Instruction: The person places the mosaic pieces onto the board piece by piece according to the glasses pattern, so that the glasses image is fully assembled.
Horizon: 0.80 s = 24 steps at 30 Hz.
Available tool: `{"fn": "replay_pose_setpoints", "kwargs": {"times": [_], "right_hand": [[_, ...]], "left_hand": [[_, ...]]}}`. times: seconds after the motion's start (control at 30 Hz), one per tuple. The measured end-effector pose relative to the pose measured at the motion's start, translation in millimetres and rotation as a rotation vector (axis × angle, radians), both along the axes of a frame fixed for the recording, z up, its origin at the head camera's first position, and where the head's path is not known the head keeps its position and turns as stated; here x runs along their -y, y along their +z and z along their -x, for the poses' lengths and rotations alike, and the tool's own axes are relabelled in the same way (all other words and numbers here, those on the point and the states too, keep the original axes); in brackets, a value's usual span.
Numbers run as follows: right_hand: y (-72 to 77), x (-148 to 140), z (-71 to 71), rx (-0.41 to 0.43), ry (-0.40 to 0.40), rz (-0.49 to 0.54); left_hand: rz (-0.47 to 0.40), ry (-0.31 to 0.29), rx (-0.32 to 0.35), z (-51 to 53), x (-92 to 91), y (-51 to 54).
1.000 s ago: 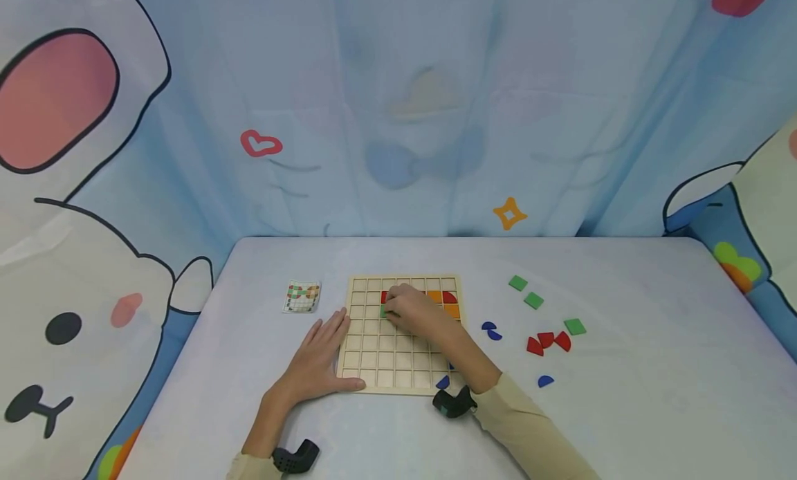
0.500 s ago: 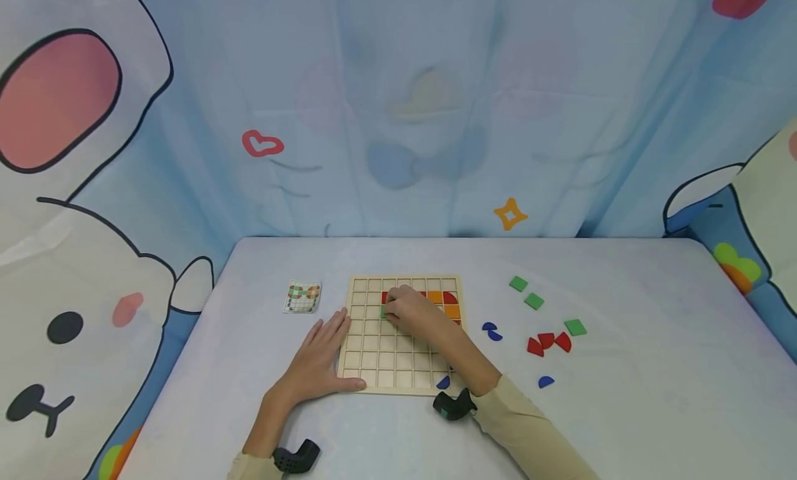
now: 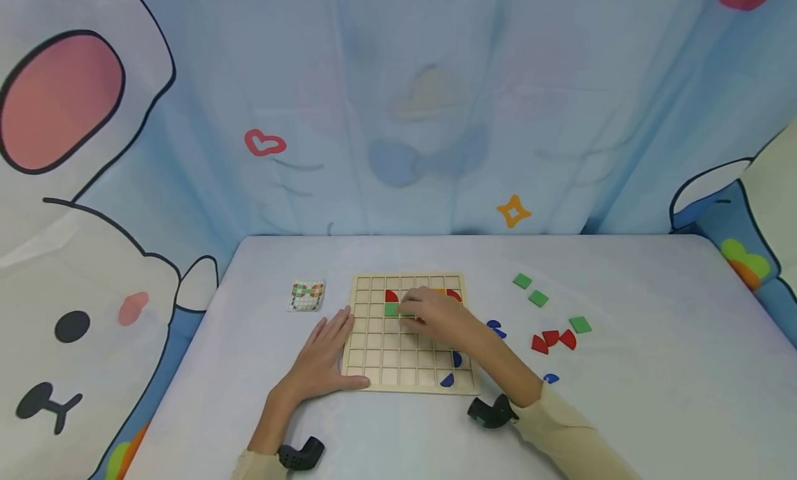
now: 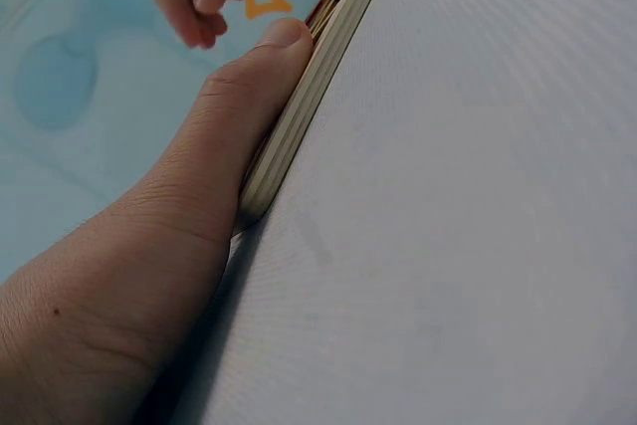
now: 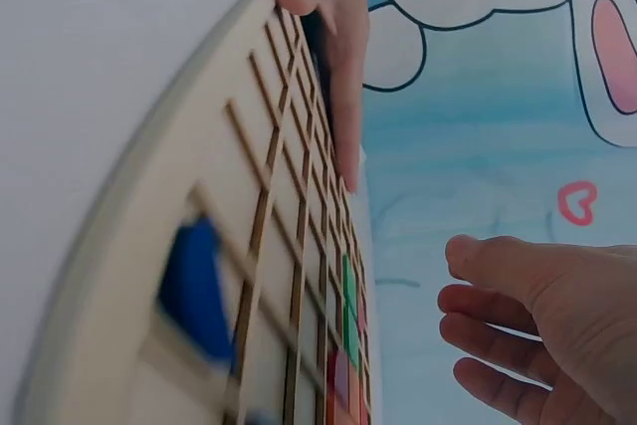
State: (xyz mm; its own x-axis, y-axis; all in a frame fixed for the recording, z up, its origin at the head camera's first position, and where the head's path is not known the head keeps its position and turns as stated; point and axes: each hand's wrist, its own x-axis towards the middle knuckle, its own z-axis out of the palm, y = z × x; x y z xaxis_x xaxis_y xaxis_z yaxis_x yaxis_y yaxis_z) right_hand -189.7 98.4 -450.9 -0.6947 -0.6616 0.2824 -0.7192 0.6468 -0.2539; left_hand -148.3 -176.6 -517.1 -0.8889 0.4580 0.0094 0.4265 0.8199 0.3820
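A pale wooden grid board (image 3: 398,359) lies on the table. My left hand (image 3: 324,359) rests along its left edge with straight fingers, the thumb (image 4: 284,37) on the front left corner. Above the board's upper rows is my right hand (image 3: 438,317); the right wrist view shows its fingers (image 5: 498,340) loosely bent, apart and holding nothing. Just left of that hand sit a red quarter-circle tile (image 3: 391,296) and a green square tile (image 3: 391,309). Orange and red tiles beyond are partly hidden by the hand. Two blue half-circle tiles (image 3: 457,359) lie on the board's lower right.
Right of the board are several green square tiles (image 3: 538,298), red quarter-circle tiles (image 3: 540,344) and blue half-circle tiles (image 3: 551,378). A small patterned card (image 3: 306,296) lies to its left. Behind the table hangs a blue printed curtain (image 3: 349,189).
My right hand has come away from the green tile and shifted right, uncovering the red and green tiles on its left. The left hand stays on the board's edge.
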Motion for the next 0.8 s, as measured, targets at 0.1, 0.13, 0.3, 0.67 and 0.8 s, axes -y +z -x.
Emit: {"fn": "replay_pose_setpoints", "kwargs": {"times": [0.1,0.13,0.3,0.67,0.8], "right_hand": [[3.1,-27.4,-9.2,0.001,-0.051,-0.006],[3.8,-37.6,-11.2,0.013,-0.082,-0.009],[5.0,-95.5,-14.6,0.091,-0.271,-0.043],[3.5,-205.6,-7.2,0.337,-0.406,-0.106],[5.2,-215.1,-6.1,0.438,-0.374,-0.116]], "left_hand": [[-0.009,0.002,-0.003,0.1,-1.0,-0.2],[-0.008,0.004,-0.003,0.2,-1.2,-0.2],[-0.010,0.004,0.017,0.6,-1.8,-0.5],[0.001,0.007,0.026,0.6,-1.8,0.2],[0.000,0.003,0.026,1.0,-1.8,-0.3]]}}
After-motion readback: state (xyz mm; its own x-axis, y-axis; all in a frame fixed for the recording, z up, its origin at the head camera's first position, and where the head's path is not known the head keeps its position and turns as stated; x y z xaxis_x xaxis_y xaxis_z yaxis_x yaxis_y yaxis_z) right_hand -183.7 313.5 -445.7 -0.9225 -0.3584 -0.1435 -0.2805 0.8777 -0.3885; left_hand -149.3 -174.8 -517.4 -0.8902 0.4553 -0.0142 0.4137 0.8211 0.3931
